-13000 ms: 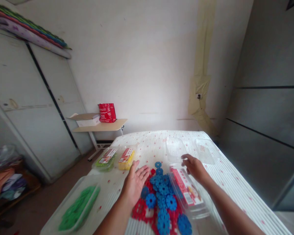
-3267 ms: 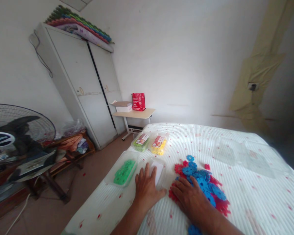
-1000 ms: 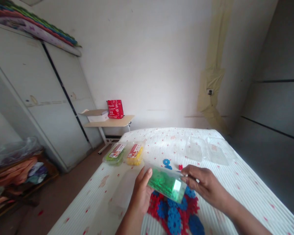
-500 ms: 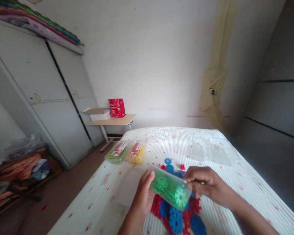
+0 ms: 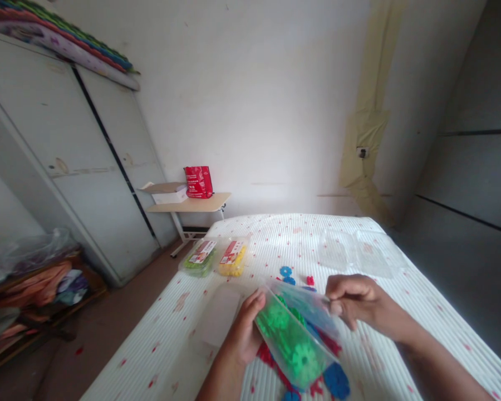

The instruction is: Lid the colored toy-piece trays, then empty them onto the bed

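A clear plastic box with green notched discs inside is gripped by my left hand at its left end. Its clear lid stands raised at an angle, and my right hand pinches the lid's right edge. Beneath the box, blue discs and red pieces lie on the striped cover, partly hidden. Just beyond the box are a small blue disc and a small red piece.
Labelled boxes of green pieces and yellow pieces sit at the far left. A pale translucent container is left of my left hand. An open clear container lies at the far right. A red bag stands on a side table.
The lid has lifted away from the green-filled box. My right hand has moved slightly up and right with the lid edge, while the box has tilted and its near end dropped.
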Demonstrator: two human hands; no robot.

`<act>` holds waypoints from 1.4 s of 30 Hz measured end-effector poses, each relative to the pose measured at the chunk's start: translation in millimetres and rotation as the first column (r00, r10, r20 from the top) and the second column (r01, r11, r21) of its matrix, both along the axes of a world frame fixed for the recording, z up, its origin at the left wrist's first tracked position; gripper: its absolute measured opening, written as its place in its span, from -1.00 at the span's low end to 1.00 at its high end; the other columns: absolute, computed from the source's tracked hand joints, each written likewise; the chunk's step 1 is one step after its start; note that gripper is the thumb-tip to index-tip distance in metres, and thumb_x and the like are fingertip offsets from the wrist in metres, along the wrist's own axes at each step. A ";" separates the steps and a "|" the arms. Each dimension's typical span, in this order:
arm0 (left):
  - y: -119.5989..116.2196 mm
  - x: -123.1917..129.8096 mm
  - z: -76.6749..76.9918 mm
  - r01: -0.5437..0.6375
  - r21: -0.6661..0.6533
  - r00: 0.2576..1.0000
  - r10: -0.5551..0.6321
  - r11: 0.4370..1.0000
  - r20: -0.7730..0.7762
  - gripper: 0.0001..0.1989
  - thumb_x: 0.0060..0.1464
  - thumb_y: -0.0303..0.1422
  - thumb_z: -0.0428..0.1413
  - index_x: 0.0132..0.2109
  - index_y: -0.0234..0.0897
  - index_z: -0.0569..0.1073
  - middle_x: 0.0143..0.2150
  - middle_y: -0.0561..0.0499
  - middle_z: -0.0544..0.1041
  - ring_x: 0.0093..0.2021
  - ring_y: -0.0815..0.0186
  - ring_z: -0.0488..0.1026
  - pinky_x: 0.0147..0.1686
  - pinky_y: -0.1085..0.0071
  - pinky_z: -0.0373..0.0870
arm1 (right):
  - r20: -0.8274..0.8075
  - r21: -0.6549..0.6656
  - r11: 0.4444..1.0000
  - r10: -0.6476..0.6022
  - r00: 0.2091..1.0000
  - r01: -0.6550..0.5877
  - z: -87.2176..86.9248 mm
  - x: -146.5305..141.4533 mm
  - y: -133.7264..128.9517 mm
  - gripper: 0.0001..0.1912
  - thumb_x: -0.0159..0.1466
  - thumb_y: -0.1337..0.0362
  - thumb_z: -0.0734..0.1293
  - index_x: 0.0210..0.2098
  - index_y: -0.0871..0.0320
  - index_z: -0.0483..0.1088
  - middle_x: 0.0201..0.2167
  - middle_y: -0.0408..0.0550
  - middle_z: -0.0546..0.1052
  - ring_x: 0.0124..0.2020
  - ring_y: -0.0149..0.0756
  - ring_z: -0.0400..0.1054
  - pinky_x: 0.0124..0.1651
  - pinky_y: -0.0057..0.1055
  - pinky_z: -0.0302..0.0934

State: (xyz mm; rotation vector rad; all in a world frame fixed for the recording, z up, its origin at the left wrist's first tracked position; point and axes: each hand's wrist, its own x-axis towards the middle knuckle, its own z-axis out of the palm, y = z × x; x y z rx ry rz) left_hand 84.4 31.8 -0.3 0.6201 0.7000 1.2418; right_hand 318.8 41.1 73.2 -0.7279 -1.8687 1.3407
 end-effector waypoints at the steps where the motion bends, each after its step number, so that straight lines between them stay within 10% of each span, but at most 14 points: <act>1: 0.5 0.5 -0.9 -0.012 -0.009 1.000 0.012 1.000 -0.002 -0.74 -0.09 -0.26 0.19 -0.20 -0.25 0.49 -0.21 -0.02 0.56 -0.17 0.22 0.47 -0.17 0.39 0.33 | 0.028 0.024 0.999 -0.035 0.999 0.035 0.1 0.4 0.5 -0.82 0.16 0.18 0.30 -0.45 0.17 0.32 -0.60 -0.24 0.29 -0.69 -0.57 0.18 -0.63 -0.59 0.07; 10: 1.0 6.7 9.5 -0.170 -0.007 0.982 0.169 0.985 -0.082 -0.68 -0.08 -0.30 0.19 -0.12 -0.20 0.39 -0.27 0.05 0.53 -0.25 0.28 0.47 -0.28 0.43 0.34 | 0.315 0.457 0.838 -0.467 0.826 0.300 0.2 -17.4 -4.3 -0.89 0.06 0.39 0.22 -0.54 0.12 0.16 -0.62 -0.25 0.26 -0.58 -0.47 0.11 -0.51 -0.51 -0.01; 20: 17.2 -2.2 16.1 -0.085 0.039 0.947 0.092 0.996 -0.306 -0.79 -0.14 -0.25 0.21 -0.35 -0.24 0.42 -0.45 0.14 0.47 -0.40 0.36 0.40 -0.38 0.49 0.25 | 0.067 -0.177 0.925 -0.329 0.942 0.336 -27.7 4.3 34.0 -0.88 -0.09 0.33 0.23 -0.67 0.13 0.15 -0.71 -0.25 0.31 -0.73 -0.52 0.06 -0.67 -0.53 -0.09; 42: 59.2 -13.9 36.6 0.271 -0.229 0.847 -0.344 0.935 -0.405 -0.60 -0.13 -0.05 0.14 -0.30 -0.32 0.54 -0.46 -0.03 0.58 -0.47 0.25 0.49 -0.36 0.38 0.37 | 0.049 -0.243 0.848 -0.474 0.879 0.471 -34.3 26.3 45.9 -0.80 -0.16 0.38 0.25 -0.75 0.13 0.07 -0.82 -0.32 0.17 -0.76 -0.56 -0.04 -0.67 -0.51 -0.25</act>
